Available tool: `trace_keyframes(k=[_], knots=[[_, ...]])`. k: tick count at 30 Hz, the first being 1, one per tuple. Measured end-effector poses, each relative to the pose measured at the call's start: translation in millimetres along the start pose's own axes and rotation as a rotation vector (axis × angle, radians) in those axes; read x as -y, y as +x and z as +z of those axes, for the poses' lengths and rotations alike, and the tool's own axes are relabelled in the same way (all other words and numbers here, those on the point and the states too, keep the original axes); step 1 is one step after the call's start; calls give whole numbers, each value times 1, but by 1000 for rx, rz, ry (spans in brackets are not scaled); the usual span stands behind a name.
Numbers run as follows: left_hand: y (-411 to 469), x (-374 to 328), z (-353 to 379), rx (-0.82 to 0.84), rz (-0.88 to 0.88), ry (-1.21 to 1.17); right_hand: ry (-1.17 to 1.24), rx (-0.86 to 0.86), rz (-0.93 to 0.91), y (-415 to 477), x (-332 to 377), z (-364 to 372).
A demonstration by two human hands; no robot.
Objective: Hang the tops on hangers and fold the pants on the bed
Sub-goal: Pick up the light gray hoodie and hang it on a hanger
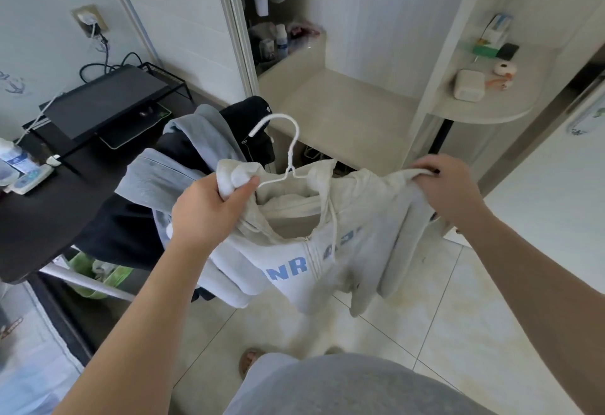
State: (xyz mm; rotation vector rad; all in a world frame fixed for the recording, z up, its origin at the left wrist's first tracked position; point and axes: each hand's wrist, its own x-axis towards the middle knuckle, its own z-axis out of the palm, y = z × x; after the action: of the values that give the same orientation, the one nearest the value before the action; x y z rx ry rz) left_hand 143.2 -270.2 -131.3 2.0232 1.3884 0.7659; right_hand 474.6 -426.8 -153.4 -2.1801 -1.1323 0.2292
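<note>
hanger (288, 152) arms hidden inside hoodie (327, 250); hoodie lettering partly folded, unreadable; shelf items (491, 44) blurred

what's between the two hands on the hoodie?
In the head view, between the left hand and right hand: the hoodie neck opening and the white hanger, hook upright.

Hoodie (327, 244) on hanger (288, 149) between both hands, clothes pile (196, 159) behind-left, open wardrobe (343, 96) beyond

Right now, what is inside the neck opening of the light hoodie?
A white wire hanger: its hook rises above the light hoodie. The left hand and right hand cover the hanger's ends.
</note>
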Motion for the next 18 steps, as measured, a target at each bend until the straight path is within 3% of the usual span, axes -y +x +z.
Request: trace_keyframes(k=[4, 7, 12, 18], knots=[[-2, -4, 5, -137, 12, 192, 276, -124, -83, -8, 28, -8], [-3, -6, 4, -188, -16, 185, 351, -159, -113, -9, 35, -16], [-13, -5, 3, -168, -143, -337, 267, 129, -52, -15, 27, -17], [-15, -6, 1, -80, -65, -472, 314, 302, -117, -21, 35, -16]])
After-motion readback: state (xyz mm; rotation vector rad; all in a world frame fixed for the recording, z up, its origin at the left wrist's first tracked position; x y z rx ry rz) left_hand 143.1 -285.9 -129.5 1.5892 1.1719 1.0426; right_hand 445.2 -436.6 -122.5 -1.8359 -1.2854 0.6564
